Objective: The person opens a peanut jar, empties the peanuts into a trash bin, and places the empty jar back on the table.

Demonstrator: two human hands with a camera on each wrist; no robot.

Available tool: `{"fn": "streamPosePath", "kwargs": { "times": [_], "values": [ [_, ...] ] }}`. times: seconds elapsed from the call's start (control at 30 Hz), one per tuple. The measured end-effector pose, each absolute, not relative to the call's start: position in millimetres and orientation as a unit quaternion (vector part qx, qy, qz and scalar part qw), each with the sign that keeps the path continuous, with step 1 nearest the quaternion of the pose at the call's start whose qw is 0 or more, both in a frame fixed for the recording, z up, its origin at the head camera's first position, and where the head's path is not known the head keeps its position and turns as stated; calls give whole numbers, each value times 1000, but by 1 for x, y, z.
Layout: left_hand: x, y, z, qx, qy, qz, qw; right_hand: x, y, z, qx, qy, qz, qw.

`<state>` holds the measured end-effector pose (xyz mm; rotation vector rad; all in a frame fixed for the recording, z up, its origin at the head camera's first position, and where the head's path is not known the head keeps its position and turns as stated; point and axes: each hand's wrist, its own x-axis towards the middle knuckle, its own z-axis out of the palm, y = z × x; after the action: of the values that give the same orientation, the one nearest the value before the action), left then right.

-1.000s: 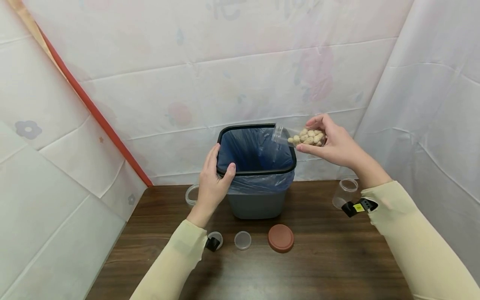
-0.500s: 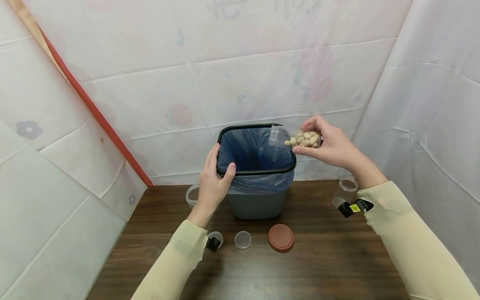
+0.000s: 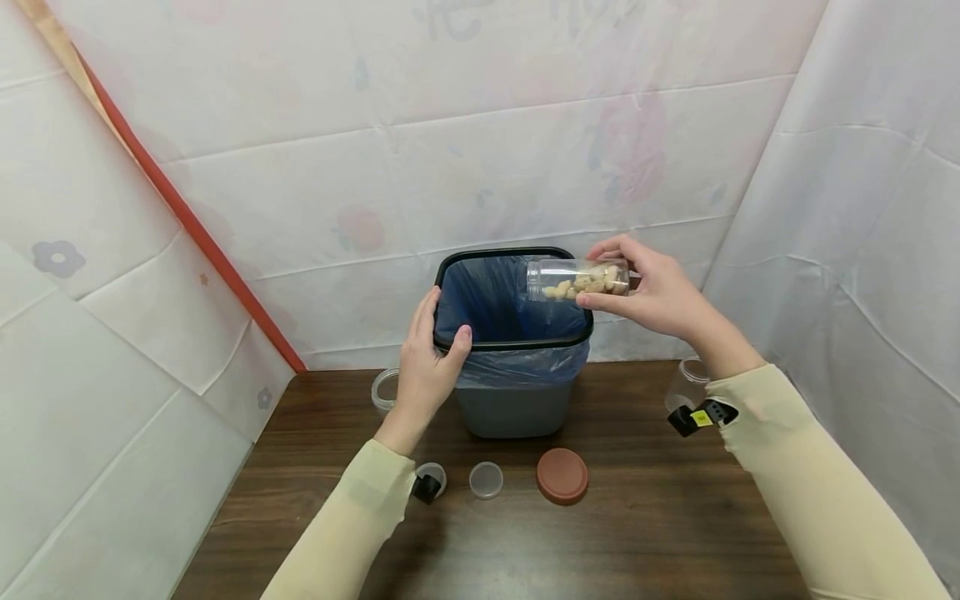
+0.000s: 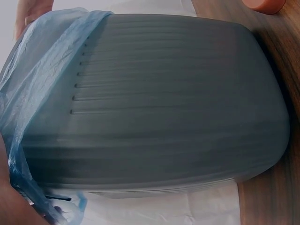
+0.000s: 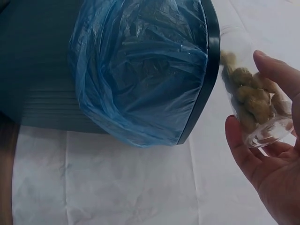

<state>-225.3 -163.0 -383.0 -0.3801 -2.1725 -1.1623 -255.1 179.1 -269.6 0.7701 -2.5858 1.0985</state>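
Observation:
My right hand (image 3: 656,287) holds a clear plastic jar (image 3: 551,268) near its base, fingers and thumb around it. The jar lies nearly level, its open mouth pointing left over the trash can's opening. Unshelled peanuts (image 3: 588,282) fill its lower side; in the right wrist view the peanuts (image 5: 255,101) sit near the base. The grey trash can (image 3: 513,412) stands upright, lined with a blue bag (image 3: 480,292) under a black rim. My left hand (image 3: 427,358) grips the can's front left corner, thumb over the rim and fingers along the left side.
A red-brown lid (image 3: 562,476) and a small clear lid (image 3: 486,481) lie in front of the can. Another small lid (image 3: 433,471) is partly behind the left wrist camera. Clear jars stand left (image 3: 384,390) and right (image 3: 686,385). White sheets hang behind and beside the wooden table (image 3: 630,533).
My right hand has moved left with the jar, bringing its mouth farther over the can. Some peanuts have slid toward the mouth. The left hand and the can stay put.

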Motion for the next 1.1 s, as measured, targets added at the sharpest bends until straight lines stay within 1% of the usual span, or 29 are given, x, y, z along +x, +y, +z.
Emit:
{"fn": "streamPosePath", "kwargs": {
  "times": [0.17,0.37,0.8,1.1],
  "values": [
    [-225,-163,-383,-143,-827,-441,318,-257,176,-273,279,-877,369,131],
    [-224,-161,-383,-142,-828,-439,317,-258,173,-274,287,-872,372,137],
    [-226,-160,-383,-147,-827,-439,319,-257,166,-272,281,-867,393,125],
    [-226,-161,-383,-148,-825,-440,323,-259,156,-273,295,-858,406,113]
  ]
}}
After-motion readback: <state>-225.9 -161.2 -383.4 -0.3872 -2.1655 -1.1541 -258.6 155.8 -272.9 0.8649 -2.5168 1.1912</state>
